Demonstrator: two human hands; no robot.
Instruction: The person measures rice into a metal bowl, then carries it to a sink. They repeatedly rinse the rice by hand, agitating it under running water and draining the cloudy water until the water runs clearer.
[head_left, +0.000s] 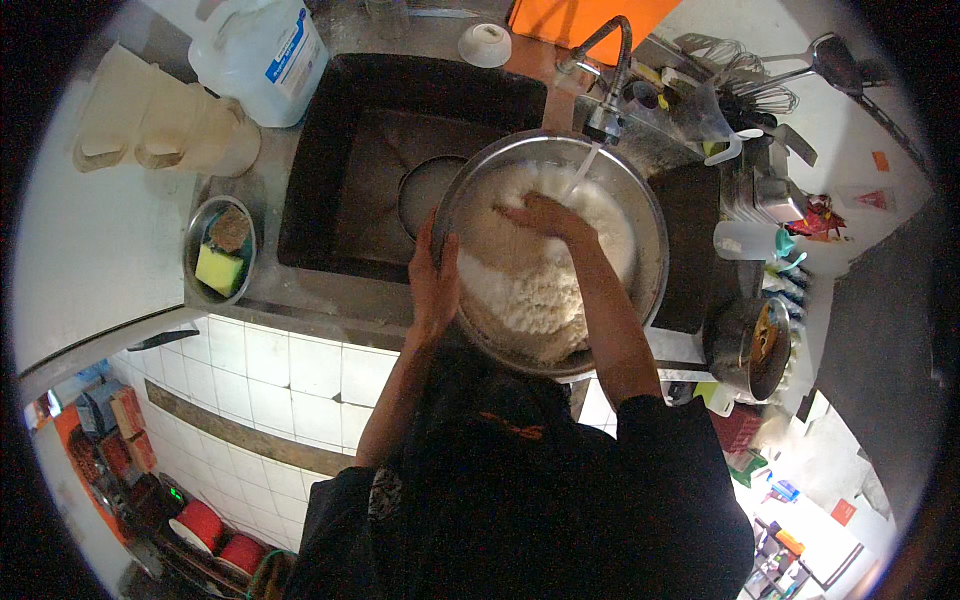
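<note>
A wide steel bowl (657, 225) holds cloudy water and white grains that look like rice (536, 304). From the faucet's spray head (603, 124) a stream of water runs into it. My left hand (435, 281) holds the bowl's left rim, its fingers along the outer wall. Inside the bowl, my right hand (544, 216) lies at the water near the stream, fingers spread, holding nothing that shows; its fingertips are partly hidden by the cloudy water. The bowl overlaps the right side of a dark sink basin (360, 180), where a round pan or lid (424, 196) lies.
Left of the sink stand a steel dish (190, 259) with a yellow sponge (219, 270) and a large plastic jug (259, 60). A small white bowl (484, 45) sits behind. Whisks (765, 94), a squeeze bottle (745, 240) and a steel pot (727, 352) crowd the right.
</note>
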